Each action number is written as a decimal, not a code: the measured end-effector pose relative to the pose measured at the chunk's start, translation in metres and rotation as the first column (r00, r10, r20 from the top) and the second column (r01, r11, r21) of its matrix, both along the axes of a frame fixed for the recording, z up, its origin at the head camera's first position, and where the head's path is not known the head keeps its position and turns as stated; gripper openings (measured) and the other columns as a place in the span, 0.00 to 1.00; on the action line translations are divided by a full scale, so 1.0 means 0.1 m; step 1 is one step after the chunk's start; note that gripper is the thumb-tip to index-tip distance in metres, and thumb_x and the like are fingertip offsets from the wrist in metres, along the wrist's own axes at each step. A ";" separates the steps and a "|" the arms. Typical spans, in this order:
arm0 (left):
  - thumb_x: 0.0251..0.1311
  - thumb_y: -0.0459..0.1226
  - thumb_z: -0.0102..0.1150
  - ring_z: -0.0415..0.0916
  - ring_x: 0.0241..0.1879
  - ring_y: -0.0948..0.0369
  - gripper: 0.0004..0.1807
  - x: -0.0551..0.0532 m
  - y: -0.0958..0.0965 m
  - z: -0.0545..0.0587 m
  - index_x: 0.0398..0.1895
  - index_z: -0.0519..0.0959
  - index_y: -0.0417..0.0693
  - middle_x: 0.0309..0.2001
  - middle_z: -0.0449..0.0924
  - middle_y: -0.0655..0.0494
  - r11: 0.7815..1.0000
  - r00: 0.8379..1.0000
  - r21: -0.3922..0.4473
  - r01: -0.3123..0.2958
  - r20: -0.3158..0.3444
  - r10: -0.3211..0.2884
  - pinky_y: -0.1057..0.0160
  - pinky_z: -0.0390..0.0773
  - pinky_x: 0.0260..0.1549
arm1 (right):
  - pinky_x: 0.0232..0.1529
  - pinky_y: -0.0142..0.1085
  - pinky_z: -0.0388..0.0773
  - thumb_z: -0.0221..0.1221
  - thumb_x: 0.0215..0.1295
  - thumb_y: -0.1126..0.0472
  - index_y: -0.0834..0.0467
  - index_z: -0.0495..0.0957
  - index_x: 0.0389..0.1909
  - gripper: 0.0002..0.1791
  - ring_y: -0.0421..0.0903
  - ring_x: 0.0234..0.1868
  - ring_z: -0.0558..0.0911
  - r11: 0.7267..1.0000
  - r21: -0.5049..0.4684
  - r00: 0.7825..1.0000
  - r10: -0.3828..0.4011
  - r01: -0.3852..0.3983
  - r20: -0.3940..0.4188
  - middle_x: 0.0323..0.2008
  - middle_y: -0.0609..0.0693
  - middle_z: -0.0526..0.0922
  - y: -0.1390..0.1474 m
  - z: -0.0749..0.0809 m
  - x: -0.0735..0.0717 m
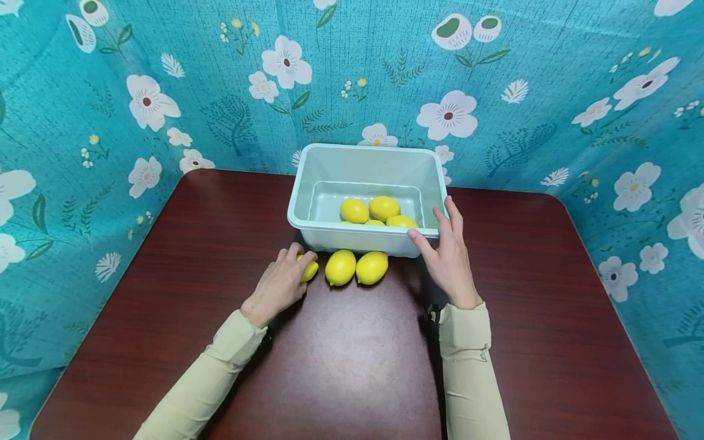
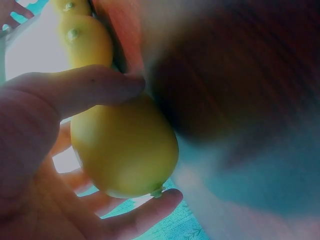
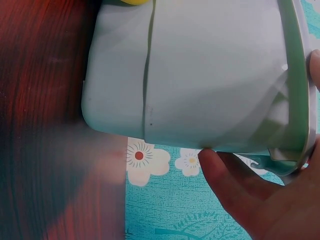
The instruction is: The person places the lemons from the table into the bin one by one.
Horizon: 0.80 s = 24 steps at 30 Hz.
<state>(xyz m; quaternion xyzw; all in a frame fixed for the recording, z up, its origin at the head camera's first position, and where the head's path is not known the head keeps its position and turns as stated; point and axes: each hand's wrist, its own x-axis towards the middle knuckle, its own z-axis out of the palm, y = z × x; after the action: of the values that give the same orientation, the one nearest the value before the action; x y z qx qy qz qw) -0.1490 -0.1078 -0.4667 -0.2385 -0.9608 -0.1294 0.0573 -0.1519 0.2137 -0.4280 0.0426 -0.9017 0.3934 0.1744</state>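
Note:
My left hand (image 1: 278,282) grips a lemon (image 2: 125,150) on the table, just in front of the bin's left end. In the left wrist view the thumb lies across the fruit and the fingers curl underneath. Two more lemons, one in the middle (image 1: 340,267) and one to its right (image 1: 372,267), sit in a row by the bin's front wall. The pale blue-grey plastic bin (image 1: 357,237) stands behind them. My right hand (image 1: 448,261) holds its front right corner, the thumb at the front rim and the fingers along the right side. Several lemons (image 1: 384,208) lie inside, partly hidden by the front wall.
The dark red-brown wooden table (image 1: 528,305) extends to both sides and toward me. Close behind the bin hangs a turquoise flowered cloth (image 1: 357,73), which also runs along the left and right sides of the table.

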 end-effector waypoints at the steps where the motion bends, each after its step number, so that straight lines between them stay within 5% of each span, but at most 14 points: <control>1: 0.43 0.28 0.69 0.68 0.39 0.48 0.28 0.00 0.00 0.00 0.52 0.75 0.49 0.46 0.69 0.46 1.000 1.000 0.000 -0.002 0.002 0.002 0.53 0.77 0.24 | 0.66 0.58 0.64 0.59 0.64 0.42 0.64 0.60 0.70 0.42 0.55 0.73 0.57 1.000 0.001 1.000 0.002 -0.002 0.000 0.77 0.50 0.44 0.00 0.00 0.00; 24: 0.47 0.37 0.68 0.66 0.40 0.49 0.32 -0.02 -0.01 -0.05 0.61 0.72 0.52 0.48 0.71 0.48 0.999 0.997 -0.033 0.003 -0.072 -0.005 0.56 0.69 0.27 | 0.65 0.57 0.65 0.59 0.64 0.42 0.62 0.59 0.71 0.42 0.54 0.74 0.57 1.000 0.003 1.000 -0.007 0.007 0.005 0.77 0.50 0.44 -0.01 0.01 0.01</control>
<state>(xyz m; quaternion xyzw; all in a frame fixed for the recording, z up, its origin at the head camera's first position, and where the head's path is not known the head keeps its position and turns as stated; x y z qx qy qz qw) -0.1507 -0.1088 -0.4721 -0.2460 -0.9596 -0.1049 0.0876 -0.1508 0.2123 -0.4272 0.0387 -0.9029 0.3914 0.1734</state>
